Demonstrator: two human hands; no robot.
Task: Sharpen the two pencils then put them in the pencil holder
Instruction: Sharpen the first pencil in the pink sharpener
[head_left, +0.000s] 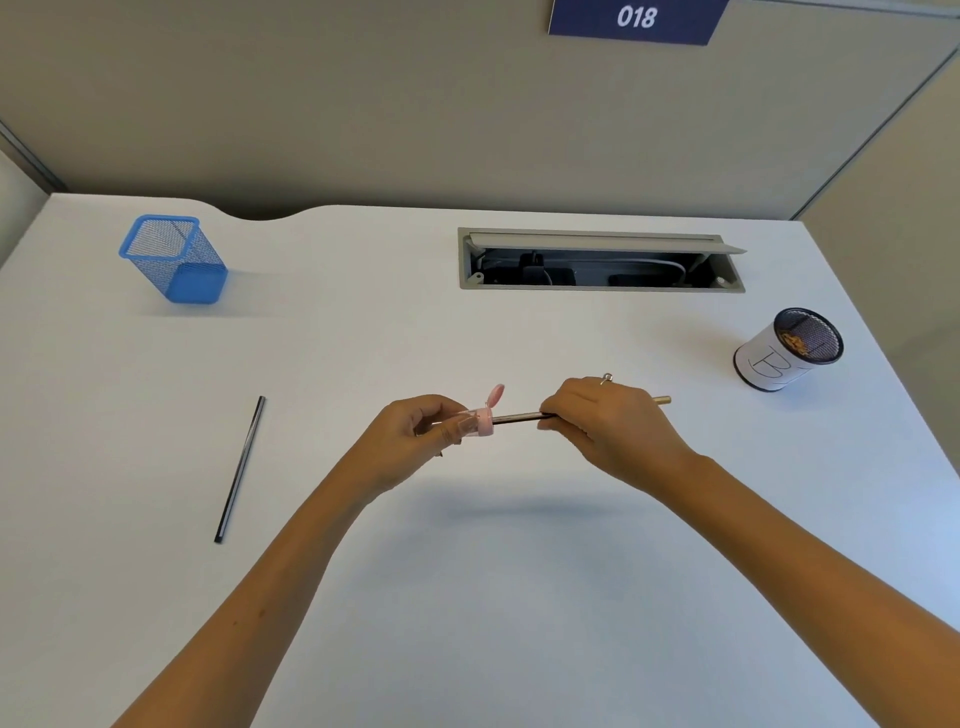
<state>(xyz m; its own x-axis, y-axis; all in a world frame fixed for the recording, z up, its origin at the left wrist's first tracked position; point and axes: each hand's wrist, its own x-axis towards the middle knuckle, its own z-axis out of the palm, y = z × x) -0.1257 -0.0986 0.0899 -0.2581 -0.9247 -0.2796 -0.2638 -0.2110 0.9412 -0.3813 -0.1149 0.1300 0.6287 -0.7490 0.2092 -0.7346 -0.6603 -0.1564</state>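
Left hand: the left hand (415, 434) is curled around the small pink pencil sharpener (480, 420) and holds it up above the bench (493, 571).
Right hand: the right hand (605, 421) is wrapped around the dark pencil (517, 417) near its middle. The far end sticks out past the hand, and the front end goes into the sharpener.
Pencil in the hands: it looks thin, stiff and light. The tip can probably snap if it is pushed too hard. A hold close to the sharpener looks best, so it does not wobble when it turns.
Sharpener: it is tiny and light, with a see-through part and a pink lid flipped open. It may slip, so it needs a snug pinch on its sides.
Second pencil: the second pencil (240, 470) lies flat on the bench to the left, well apart from both hands. It may roll. The middle is a good place to pick it up.
Pencil holder: the blue mesh pencil holder (174, 260) stands far back on the left. It looks light and could tip if bumped.
Round cup: the round mesh cup (789, 349) with white paper around it stands on the right, with something brown inside.
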